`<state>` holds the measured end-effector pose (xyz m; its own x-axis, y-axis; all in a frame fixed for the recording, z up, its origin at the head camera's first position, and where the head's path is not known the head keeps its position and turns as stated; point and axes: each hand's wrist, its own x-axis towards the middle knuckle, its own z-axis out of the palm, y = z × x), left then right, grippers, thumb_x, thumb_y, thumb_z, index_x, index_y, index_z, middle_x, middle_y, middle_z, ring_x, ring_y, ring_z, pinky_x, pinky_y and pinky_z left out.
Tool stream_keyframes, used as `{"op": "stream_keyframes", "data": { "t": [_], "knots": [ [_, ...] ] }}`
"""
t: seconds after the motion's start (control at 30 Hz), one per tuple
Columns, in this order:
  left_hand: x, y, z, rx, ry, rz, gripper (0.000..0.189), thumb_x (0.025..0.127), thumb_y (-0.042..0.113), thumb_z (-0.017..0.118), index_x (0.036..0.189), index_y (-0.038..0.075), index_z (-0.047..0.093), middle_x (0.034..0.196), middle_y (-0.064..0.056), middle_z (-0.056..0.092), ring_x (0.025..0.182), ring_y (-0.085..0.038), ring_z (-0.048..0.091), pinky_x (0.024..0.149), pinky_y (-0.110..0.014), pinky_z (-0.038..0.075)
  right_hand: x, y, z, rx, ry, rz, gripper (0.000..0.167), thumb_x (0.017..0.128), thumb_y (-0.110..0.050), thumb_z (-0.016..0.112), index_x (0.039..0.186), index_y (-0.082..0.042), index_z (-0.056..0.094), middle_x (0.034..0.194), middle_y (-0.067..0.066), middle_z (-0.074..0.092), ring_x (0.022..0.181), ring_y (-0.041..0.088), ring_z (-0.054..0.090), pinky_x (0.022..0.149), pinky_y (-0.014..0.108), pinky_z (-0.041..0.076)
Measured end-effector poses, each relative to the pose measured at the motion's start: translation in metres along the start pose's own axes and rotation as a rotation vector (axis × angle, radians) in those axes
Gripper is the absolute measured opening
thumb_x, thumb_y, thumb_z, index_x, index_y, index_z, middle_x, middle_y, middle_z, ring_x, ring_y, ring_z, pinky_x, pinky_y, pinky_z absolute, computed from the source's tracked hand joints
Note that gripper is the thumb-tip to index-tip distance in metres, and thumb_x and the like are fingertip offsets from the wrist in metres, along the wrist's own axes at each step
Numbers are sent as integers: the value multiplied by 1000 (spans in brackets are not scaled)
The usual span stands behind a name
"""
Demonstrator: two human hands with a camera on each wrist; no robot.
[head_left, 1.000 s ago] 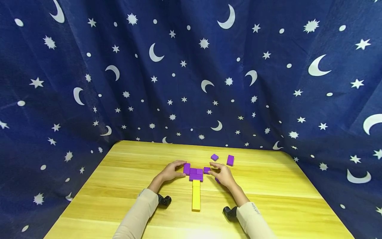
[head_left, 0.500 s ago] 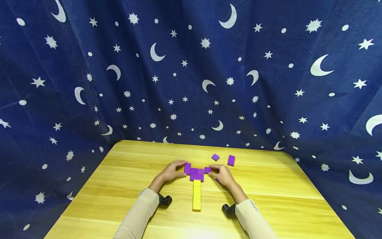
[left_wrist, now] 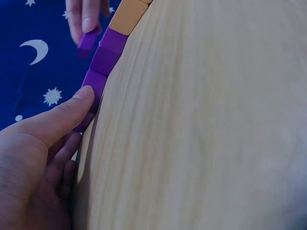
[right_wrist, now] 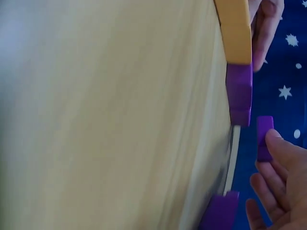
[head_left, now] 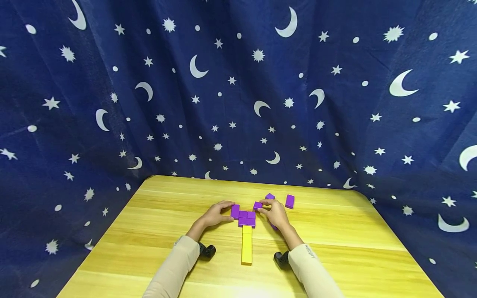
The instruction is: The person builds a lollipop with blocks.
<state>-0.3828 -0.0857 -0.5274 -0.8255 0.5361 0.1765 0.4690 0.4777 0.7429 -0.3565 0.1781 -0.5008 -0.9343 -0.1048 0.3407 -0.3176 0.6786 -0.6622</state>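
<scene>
In the head view my left hand (head_left: 213,214) holds an upright purple block (head_left: 235,212) by its ends, thumb at the near end. That block adjoins two small purple blocks (head_left: 251,215) lying behind a wider purple block (head_left: 247,222). A yellow column (head_left: 246,248) runs from these toward me. My right hand (head_left: 277,214) pinches a small purple block (head_left: 257,205) between thumb and fingers, just behind the right end of the group. In the right wrist view this pinched block (right_wrist: 265,136) is raised above the tabletop.
Two loose purple blocks lie beyond my right hand, one partly covered (head_left: 270,195) and one whole (head_left: 290,201). Another purple block (head_left: 273,227) shows beneath the right hand's edge. The wooden table (head_left: 335,231) ends at a dark blue star-patterned curtain (head_left: 238,82).
My right hand has closed its pinch on the small purple block and moved it slightly up and away, toward the back of the group. The left hand stays at its block.
</scene>
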Motion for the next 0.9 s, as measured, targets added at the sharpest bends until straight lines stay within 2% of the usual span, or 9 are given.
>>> {"op": "stream_keyframes", "data": {
  "t": [0.13, 0.33, 0.53, 0.67, 0.9],
  "knots": [
    [0, 0, 0, -13, -1, 0, 60, 81, 27, 72, 133, 9, 50, 135, -8, 47, 125, -24, 41, 104, -36, 34, 7, -9, 8, 16, 17, -8, 28, 81, -14, 72, 107, -5, 68, 101, 13, 66, 98, 31, 59, 86, 47, 48],
    [0, 0, 1, -13, 3, -17, 60, 81, 27, 71, 134, 11, 49, 136, -7, 46, 126, -22, 41, 105, -33, 34, 13, -19, 24, 82, -11, -45, 28, 81, -9, 71, 108, -3, 67, 105, 13, 65, 100, 31, 59, 89, 46, 47],
    [-1, 1, 1, -26, 11, 14, 60, 82, 26, 71, 133, 7, 49, 135, -11, 46, 126, -27, 40, 105, -39, 33, 15, -17, 36, 76, -50, -60, 26, 81, -7, 70, 107, -2, 67, 103, 14, 66, 96, 30, 62, 86, 42, 49],
    [-1, 1, 1, -22, 23, 26, 59, 81, 25, 72, 133, 5, 50, 134, -10, 48, 126, -27, 40, 106, -39, 32, 15, -16, 40, 83, -79, -64, 28, 82, -8, 70, 108, 0, 66, 100, 15, 67, 92, 28, 63, 84, 41, 50],
    [-1, -1, 0, -18, 27, 38, 58, 81, 24, 72, 132, 4, 50, 133, -10, 49, 125, -26, 41, 106, -38, 32, 16, -19, 40, 69, -122, -55, 29, 82, -10, 70, 108, 0, 66, 100, 13, 67, 95, 27, 62, 86, 41, 49]
  ]
}}
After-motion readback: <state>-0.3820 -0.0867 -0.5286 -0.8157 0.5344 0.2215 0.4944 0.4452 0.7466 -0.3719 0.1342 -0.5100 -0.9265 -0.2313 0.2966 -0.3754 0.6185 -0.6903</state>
